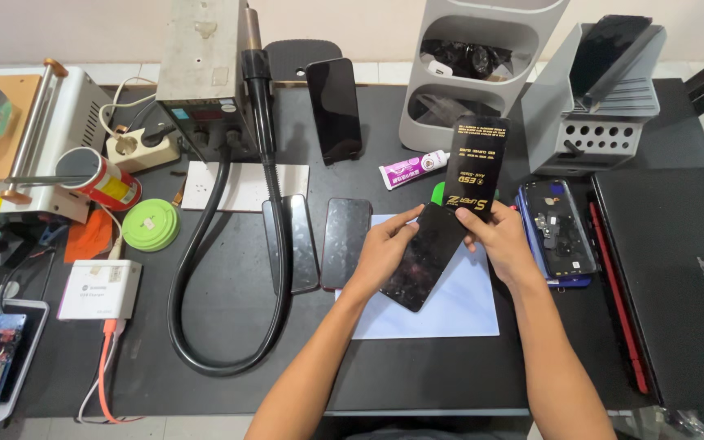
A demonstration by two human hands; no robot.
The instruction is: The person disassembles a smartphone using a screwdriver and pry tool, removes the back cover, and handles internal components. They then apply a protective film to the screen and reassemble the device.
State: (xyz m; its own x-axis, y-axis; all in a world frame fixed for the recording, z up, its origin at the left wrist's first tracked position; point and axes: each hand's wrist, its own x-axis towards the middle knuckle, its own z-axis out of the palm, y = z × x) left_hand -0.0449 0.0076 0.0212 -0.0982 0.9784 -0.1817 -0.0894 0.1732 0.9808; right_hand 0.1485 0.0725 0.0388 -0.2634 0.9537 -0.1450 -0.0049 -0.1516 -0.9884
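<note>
Here, I see left hand [385, 244] gripping black phone screen [422, 257] over the pale sheet [458, 314] | right hand [500, 236] pinching black gold-lettered packet [476, 167] at 12 o'clock | white tube [413, 169], pink label, at 11 o'clock.

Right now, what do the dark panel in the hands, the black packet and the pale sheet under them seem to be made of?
Panel: probably glass, glossy black, with smudges and reflections. Packet: looks like thin card or foil, satin black with gold print; which one is unclear. Sheet: likely paper or thin plastic, matte pale blue, lying flat. Left hand and right hand hold the panel.
</note>
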